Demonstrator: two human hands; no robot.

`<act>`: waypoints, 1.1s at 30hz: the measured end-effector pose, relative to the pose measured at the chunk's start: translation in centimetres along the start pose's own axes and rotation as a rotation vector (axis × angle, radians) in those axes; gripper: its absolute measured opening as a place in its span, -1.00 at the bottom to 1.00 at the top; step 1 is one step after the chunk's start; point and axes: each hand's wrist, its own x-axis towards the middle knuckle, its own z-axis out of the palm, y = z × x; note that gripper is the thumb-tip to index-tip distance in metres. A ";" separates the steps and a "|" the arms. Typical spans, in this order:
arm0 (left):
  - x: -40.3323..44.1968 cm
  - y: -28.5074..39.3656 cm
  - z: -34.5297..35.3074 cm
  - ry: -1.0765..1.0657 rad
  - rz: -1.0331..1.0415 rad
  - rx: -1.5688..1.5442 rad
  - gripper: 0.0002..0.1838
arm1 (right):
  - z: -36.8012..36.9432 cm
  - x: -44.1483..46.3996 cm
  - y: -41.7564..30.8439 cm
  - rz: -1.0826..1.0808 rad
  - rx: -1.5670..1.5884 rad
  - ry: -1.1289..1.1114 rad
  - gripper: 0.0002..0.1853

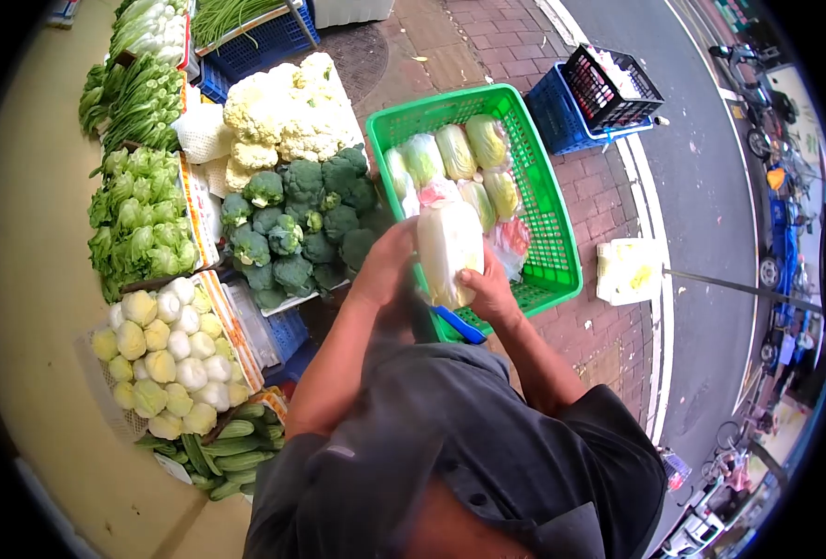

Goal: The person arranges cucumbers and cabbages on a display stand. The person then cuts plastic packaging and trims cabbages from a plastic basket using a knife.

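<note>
Between my two hands is a pale napa cabbage, which looks wrapped in clear film (449, 253). My left hand (392, 262) is closed on its left side, the fingers partly hidden behind it. On the lower right, my right hand (490, 287) grips it with the thumb across the front. A blue handle-like object (460, 324) sticks out just below the cabbage; I cannot tell what it belongs to or what holds it. Beneath and beyond my hands stands a green plastic crate (551, 228) with several wrapped napa cabbages (457, 152) and a pinkish plastic bag (512, 238).
Left of the crate are broccoli (303, 224) and cauliflower (292, 107). Farther left are lettuce (145, 219), round white and yellow vegetables (176, 349) and green gourds (236, 447). A black basket on a blue crate (553, 112) and a white foam box (629, 271) stand near the road.
</note>
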 end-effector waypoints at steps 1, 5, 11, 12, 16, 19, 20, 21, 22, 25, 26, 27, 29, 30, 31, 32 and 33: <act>-0.9 1.3 1.6 0.020 0.011 0.101 -0.23 | 0.2 -0.1 0.4 -0.038 -0.069 0.000 -0.05; -1.6 0.0 1.5 0.096 0.059 0.212 -0.22 | 0.4 -0.4 1.1 -0.110 -0.403 -0.067 0.05; -2.8 0.7 0.3 0.208 0.045 0.639 -0.30 | -7.0 -2.9 6.3 0.059 -0.969 0.006 -0.06; -2.8 0.4 -0.2 0.212 -0.013 0.489 -0.32 | -5.3 -3.1 5.5 0.238 -1.149 0.005 -0.19; -3.3 -1.8 -3.0 0.211 -0.166 -0.016 -0.26 | -9.5 -4.8 12.5 0.227 -1.419 -0.064 -0.39; -4.0 -2.4 -3.5 0.192 -0.216 -0.300 -0.05 | -9.2 -5.4 13.3 0.294 -1.401 -0.075 -0.46; -4.2 -2.3 -3.5 0.178 -0.193 -0.272 -0.07 | -9.0 -5.4 13.2 0.315 -1.407 -0.064 -0.48; -4.2 -2.1 -3.4 0.163 -0.167 -0.244 -0.09 | -8.9 -5.6 13.1 0.275 -1.392 -0.015 -0.49; -4.4 -1.9 -3.3 0.150 -0.142 -0.215 -0.10 | -8.9 -6.0 13.1 0.235 -1.375 0.034 -0.51; -5.1 0.0 -2.4 0.190 -0.098 0.103 -0.23 | -11.9 -6.7 12.7 0.023 -1.329 0.167 -0.52; -5.1 0.1 -2.6 0.204 -0.068 0.230 -0.24 | -13.5 -6.4 12.9 -0.077 -1.302 0.206 -0.50; -5.1 0.2 -2.9 0.219 -0.038 0.357 -0.25 | -11.9 -6.2 10.5 0.075 -1.138 0.285 -0.49; -5.6 0.9 -2.6 0.245 0.011 0.618 -0.25 | -8.8 -5.5 5.4 0.200 -0.996 0.326 -0.49; -5.7 1.5 -2.1 0.249 -0.001 0.674 -0.22 | -8.6 -5.0 4.6 0.110 -1.008 0.282 -0.56; -5.7 2.0 -1.6 0.252 -0.011 0.731 -0.18 | -8.2 -4.5 3.8 0.005 -1.061 0.197 -0.58; -5.7 2.2 -1.4 0.255 -0.023 0.788 -0.15 | -7.2 -4.1 3.0 -0.100 -1.110 0.112 -0.60; -5.7 2.1 -1.4 0.240 0.006 0.836 -0.17 | -6.0 -3.8 2.2 -0.117 -1.146 0.088 -0.63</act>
